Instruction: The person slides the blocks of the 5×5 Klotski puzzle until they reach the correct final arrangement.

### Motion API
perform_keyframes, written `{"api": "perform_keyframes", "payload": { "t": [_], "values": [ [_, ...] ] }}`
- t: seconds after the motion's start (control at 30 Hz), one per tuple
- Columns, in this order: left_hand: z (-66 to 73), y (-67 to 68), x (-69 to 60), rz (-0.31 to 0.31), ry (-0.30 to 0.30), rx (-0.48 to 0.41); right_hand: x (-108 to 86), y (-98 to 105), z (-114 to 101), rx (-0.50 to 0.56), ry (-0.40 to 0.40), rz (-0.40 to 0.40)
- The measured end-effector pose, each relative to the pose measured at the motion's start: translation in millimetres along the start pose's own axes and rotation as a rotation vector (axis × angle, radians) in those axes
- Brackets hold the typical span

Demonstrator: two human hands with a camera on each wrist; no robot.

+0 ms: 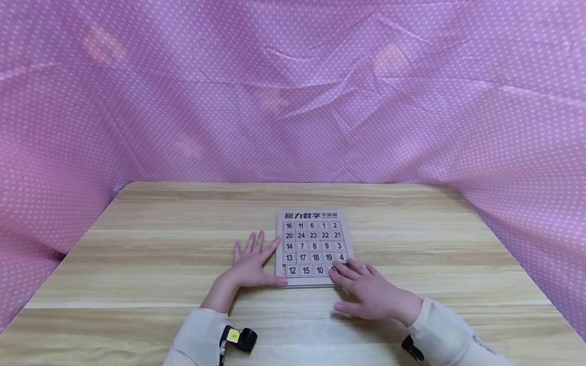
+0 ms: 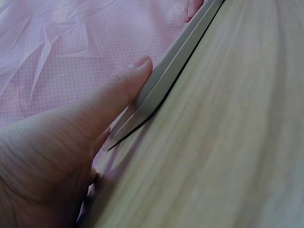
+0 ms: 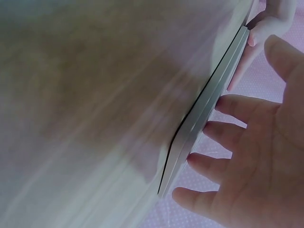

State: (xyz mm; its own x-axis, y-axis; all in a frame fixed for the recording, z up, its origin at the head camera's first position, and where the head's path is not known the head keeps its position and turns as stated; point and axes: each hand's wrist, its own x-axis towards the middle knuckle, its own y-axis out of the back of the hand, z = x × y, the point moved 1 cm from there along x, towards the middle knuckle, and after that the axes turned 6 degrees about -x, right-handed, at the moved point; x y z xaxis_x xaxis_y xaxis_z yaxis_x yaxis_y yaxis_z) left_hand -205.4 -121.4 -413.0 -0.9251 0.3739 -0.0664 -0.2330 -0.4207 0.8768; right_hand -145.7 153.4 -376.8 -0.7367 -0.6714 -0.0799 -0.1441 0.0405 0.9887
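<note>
A grey sliding number puzzle (image 1: 314, 281) lies flat on the table, its numbered tiles in rows below a heading in Chinese characters. The bottom row, with tile 12 (image 1: 292, 271) at its left end, sits slightly to the right of the rows above. At the puzzle's left side is my left hand (image 1: 249, 267), fingers spread, its thumb (image 2: 135, 78) resting on the near left corner. My right hand (image 1: 373, 292) reaches over the near right corner with extended fingers. Its fingertips touch the lower right tiles and partly cover the last one in the bottom row. The right thumb hangs off the puzzle.
The wooden table (image 1: 151, 244) extends around the puzzle on all sides. Pink dotted cloth (image 1: 293, 127) hangs behind it and along both sides. A black wrist device with a yellow label (image 1: 233, 335) is strapped over the left sleeve.
</note>
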Motion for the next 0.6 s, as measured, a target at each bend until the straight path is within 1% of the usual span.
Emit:
{"api": "perform_keyframes", "payload": {
  "t": [0.2, 0.33, 0.43, 0.6],
  "values": [
    [-1.3, 0.4, 0.6, 0.003, -0.007, 0.002, 2.4, 2.9, -3.3, 0.016, -0.002, -0.025],
    [-2.2, 0.4, 0.4, 0.003, -0.003, -0.001, 4.4, 4.4, -0.5, 0.033, -0.010, -0.028],
    [-1.6, 0.7, 0.1, 0.001, -0.002, -0.001, 8.1, 5.0, 5.6, 0.044, -0.034, -0.027],
    [-0.8, 0.6, 0.0, -0.001, -0.003, 0.004, 19.4, 5.0, 20.3, 0.041, -0.101, -0.016]
  ]
}}
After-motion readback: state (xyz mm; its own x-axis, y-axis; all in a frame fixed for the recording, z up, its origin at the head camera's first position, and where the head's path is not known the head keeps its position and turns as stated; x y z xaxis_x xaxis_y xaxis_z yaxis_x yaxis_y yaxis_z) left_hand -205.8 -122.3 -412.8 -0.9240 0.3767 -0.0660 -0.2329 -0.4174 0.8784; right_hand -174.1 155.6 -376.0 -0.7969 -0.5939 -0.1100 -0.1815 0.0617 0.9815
